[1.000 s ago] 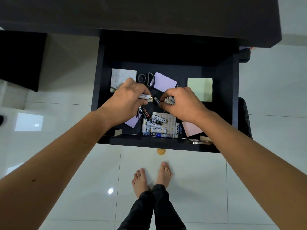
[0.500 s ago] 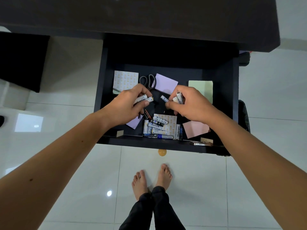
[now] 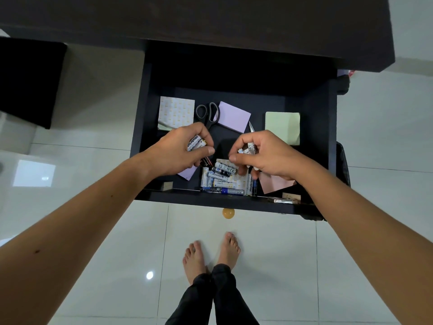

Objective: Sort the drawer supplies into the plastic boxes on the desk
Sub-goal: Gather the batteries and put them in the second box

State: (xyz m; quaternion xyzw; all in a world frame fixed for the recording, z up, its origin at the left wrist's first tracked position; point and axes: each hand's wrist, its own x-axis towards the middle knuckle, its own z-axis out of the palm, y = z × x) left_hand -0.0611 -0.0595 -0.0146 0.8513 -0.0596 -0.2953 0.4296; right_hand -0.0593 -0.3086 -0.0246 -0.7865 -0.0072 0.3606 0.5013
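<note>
Both hands are inside the open dark drawer (image 3: 140, 146). My left hand (image 3: 178, 151) grips a few white batteries (image 3: 195, 143) in its curled fingers. My right hand (image 3: 262, 156) holds a few more white batteries (image 3: 248, 150) the same way. Just below the hands a pile of loose batteries (image 3: 222, 178) lies near the drawer's front edge. Black-handled scissors (image 3: 207, 113) lie behind my left hand. Sticky-note pads are spread about: patterned (image 3: 177, 111), purple (image 3: 234, 116), pale green (image 3: 282, 126) and pink (image 3: 276, 184). No plastic boxes are in view.
The dark desk top (image 3: 210, 17) overhangs the back of the drawer. A round yellow knob (image 3: 228, 213) sticks out from the drawer front. A small metal object (image 3: 281, 200) sits at the front right corner. My bare feet (image 3: 210, 252) stand on white tiles.
Both hands have lifted a little off the pile with batteries gathered in their fingers and have drawn slightly apart.
</note>
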